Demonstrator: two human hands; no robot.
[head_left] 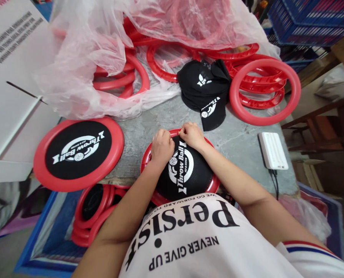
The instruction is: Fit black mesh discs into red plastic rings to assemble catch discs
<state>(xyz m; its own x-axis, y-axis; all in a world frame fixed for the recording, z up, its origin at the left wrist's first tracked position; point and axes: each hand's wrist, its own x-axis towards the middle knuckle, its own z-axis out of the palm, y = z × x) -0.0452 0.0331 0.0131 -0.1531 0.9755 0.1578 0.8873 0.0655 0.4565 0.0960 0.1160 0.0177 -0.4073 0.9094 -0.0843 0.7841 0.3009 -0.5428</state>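
While black mesh [199, 170] lay toward six o'clock from fingers [183, 132], left hand [162, 146] and right hand [192, 135] gripped edge near twelve on red ring [213, 187], neither nearer.

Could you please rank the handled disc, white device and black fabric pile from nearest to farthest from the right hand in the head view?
1. Handled disc, touching the right hand.
2. Black fabric pile, beyond the hand.
3. White device, farther right.

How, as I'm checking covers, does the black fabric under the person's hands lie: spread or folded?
Spread: the black fabric extends across the red ring, its Throw Ball print readable. Fingers hide part of its edge.
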